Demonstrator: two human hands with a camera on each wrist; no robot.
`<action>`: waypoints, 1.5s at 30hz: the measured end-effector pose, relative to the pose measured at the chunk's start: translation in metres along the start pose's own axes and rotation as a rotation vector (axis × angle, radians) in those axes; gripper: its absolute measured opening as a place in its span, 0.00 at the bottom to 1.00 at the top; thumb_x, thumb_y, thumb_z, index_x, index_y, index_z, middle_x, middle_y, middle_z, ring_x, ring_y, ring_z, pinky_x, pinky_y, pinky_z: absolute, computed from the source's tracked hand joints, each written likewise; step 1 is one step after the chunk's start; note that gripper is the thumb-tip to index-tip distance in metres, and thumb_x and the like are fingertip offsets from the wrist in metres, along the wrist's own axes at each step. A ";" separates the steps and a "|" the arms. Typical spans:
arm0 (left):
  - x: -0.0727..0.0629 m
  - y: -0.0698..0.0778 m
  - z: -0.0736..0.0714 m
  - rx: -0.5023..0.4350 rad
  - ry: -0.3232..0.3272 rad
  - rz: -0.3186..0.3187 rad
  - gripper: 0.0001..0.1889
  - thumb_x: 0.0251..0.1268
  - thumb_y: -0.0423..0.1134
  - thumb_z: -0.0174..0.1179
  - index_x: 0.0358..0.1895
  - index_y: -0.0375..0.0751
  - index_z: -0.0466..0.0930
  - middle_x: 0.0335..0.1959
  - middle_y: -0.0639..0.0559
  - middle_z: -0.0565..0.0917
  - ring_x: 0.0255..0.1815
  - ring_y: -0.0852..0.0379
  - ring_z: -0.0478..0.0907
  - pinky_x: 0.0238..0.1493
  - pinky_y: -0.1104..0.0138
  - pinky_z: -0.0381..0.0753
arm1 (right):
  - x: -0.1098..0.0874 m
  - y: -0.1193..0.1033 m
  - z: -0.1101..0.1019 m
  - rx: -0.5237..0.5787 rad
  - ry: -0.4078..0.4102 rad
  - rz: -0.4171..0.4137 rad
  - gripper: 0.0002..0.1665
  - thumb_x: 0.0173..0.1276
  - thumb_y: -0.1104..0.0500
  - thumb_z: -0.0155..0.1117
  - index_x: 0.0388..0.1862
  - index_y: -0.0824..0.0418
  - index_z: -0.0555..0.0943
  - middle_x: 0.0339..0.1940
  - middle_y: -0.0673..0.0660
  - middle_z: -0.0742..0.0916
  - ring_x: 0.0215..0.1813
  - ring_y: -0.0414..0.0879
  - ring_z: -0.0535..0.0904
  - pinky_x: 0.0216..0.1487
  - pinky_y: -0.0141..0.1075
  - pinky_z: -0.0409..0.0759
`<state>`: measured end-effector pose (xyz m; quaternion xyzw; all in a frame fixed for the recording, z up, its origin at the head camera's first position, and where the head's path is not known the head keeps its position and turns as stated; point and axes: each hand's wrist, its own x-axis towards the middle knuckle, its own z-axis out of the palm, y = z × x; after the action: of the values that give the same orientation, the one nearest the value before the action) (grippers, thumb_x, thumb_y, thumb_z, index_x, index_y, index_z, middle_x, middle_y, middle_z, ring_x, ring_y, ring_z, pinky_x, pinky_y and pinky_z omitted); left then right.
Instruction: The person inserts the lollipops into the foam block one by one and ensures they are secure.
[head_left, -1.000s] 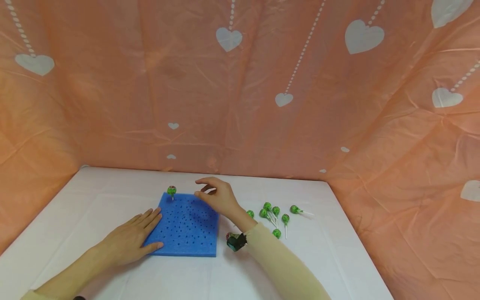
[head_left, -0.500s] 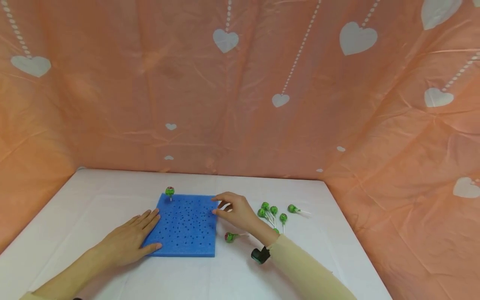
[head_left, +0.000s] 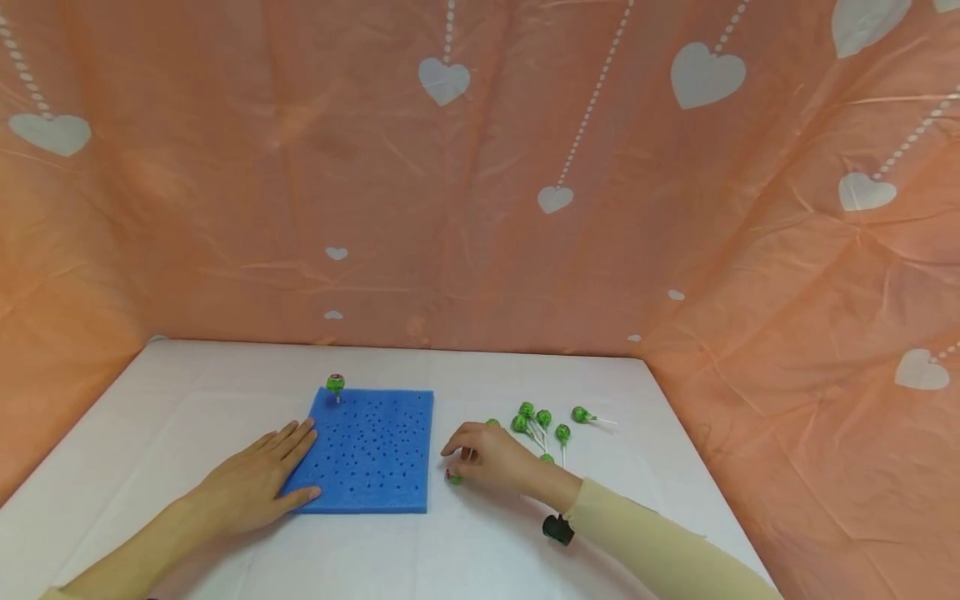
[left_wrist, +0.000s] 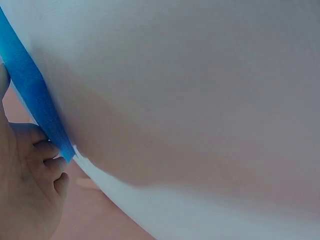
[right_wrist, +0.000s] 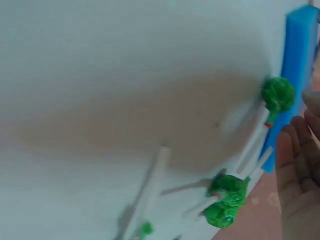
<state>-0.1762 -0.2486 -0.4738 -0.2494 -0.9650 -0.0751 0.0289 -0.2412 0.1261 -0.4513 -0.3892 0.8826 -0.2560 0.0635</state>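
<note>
Square blue foam board: flat on the white table, its top dotted with many small dark holes.
Upright green-wrapped ball lollipop: standing at the board's far left corner, its white stick down in the foam.
Left hand: spread open, fingers straight, fingertips and thumb resting on the board's left side.
Right hand: fingers loosely bent and gripping nothing — it hovers just right of the board.
Red-and-green wrapped lollipop: lying between board and right hand, near the fingers, partly covered by them in the head view.
Cluster of green-wrapped lollipops with white sticks: on the table beyond and right of the right hand, several close together.
Lone green-wrapped lollipop: farthest right, stick pointing right.
Right forearm: beige sleeve, small black device under the wrist.
Backdrop: orange sheet printed with pale hearts.
</note>
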 end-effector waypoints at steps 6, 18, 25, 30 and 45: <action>-0.002 0.000 0.001 -0.004 0.006 -0.002 0.46 0.72 0.66 0.58 0.74 0.26 0.69 0.78 0.30 0.66 0.77 0.29 0.62 0.74 0.39 0.66 | -0.008 0.002 0.005 -0.068 -0.048 -0.036 0.08 0.70 0.63 0.73 0.47 0.56 0.90 0.47 0.48 0.87 0.45 0.33 0.81 0.45 0.21 0.79; -0.006 -0.001 0.003 -0.004 -0.008 -0.005 0.46 0.71 0.66 0.59 0.73 0.25 0.69 0.77 0.30 0.67 0.76 0.28 0.64 0.74 0.39 0.67 | -0.009 0.003 0.012 -0.088 -0.056 -0.047 0.08 0.68 0.63 0.75 0.45 0.56 0.90 0.45 0.47 0.88 0.45 0.30 0.80 0.45 0.20 0.79; -0.005 0.000 0.002 0.017 -0.004 -0.005 0.46 0.71 0.66 0.60 0.73 0.25 0.69 0.77 0.30 0.67 0.76 0.28 0.64 0.74 0.40 0.67 | -0.010 0.004 0.012 -0.100 -0.047 -0.039 0.08 0.67 0.63 0.75 0.44 0.55 0.89 0.42 0.45 0.89 0.40 0.29 0.78 0.42 0.20 0.78; -0.004 0.000 0.001 0.013 -0.004 -0.001 0.45 0.71 0.65 0.60 0.73 0.25 0.69 0.76 0.29 0.67 0.76 0.28 0.64 0.74 0.40 0.68 | -0.011 0.002 0.010 -0.102 -0.046 -0.031 0.08 0.68 0.62 0.75 0.45 0.55 0.89 0.42 0.46 0.89 0.40 0.29 0.78 0.42 0.20 0.78; 0.001 -0.001 0.001 0.006 -0.014 0.002 0.46 0.72 0.66 0.58 0.73 0.25 0.69 0.77 0.29 0.66 0.77 0.28 0.63 0.74 0.39 0.67 | -0.016 0.004 0.006 0.000 0.035 0.009 0.10 0.68 0.63 0.74 0.48 0.55 0.89 0.45 0.46 0.89 0.40 0.29 0.79 0.43 0.22 0.80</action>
<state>-0.1778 -0.2487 -0.4752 -0.2509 -0.9652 -0.0704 0.0231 -0.2311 0.1374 -0.4604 -0.3807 0.8852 -0.2626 0.0492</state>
